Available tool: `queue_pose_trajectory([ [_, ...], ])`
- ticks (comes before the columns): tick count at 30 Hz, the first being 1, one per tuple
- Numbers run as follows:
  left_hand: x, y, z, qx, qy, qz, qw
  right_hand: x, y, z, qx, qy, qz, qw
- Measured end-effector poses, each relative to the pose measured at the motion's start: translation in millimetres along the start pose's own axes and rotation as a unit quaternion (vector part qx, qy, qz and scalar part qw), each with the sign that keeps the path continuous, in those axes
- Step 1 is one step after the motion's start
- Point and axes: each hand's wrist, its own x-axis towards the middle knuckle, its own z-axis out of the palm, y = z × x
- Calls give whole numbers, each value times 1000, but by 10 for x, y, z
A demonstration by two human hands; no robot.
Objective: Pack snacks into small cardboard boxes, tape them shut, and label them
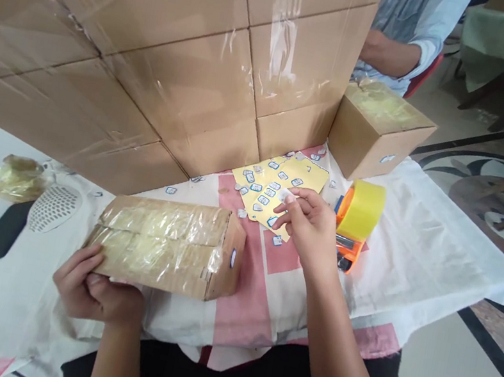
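My left hand (95, 291) is closed on the near left corner of a cardboard box (159, 243), its thumb low on the near side. Glossy tape covers the top of this box, and a small blue-edged label (232, 258) shows on its right end. My right hand (310, 228) is in a pinch above yellow sheets (317, 177) dotted with small blue-edged stickers. Between its thumb and fingertips is a small whitish sticker (285, 196). Just right of that hand lies an orange tape dispenser (351, 258) with a yellow tape roll (365, 210).
Stacked cardboard boxes (181, 91) form a wall behind. Another taped box (364, 130) stands at the right, with a person's arm (392, 56) behind it. Crumpled tape (17, 178) and a dark flat object (3, 232) lie left. Loose stickers dot the tablecloth (441, 248).
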Motion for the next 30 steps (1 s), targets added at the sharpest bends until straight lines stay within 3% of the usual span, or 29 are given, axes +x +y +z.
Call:
queue_pose_trajectory([
  [4, 23, 2, 84, 10, 4, 8, 1000, -30, -42, -52, 17, -41, 40, 998],
  [8, 57, 28, 170, 58, 6, 10, 998, -228, -139, -12, -119, -81, -3, 990],
  [11, 77, 55, 211, 90, 4, 4, 996, -375, -164, 37, -261, -132, -39, 955],
  [15, 77, 59, 221, 101, -6, 9, 995, -452, -145, 88, -364, -177, -22, 914],
  [18, 67, 43, 218, 102, -1, 15, 995, -394, -129, 77, -386, -160, 0, 909],
  [25, 71, -59, 209, 91, -2, 54, 994, -150, -36, -98, -403, -16, -9, 915],
  [27, 70, -71, 210, 94, 0, 57, 994, -128, 7, -105, -382, -27, -8, 924],
  [30, 63, -42, 216, 73, 0, 47, 996, -163, 8, -60, -362, -95, -16, 927],
])
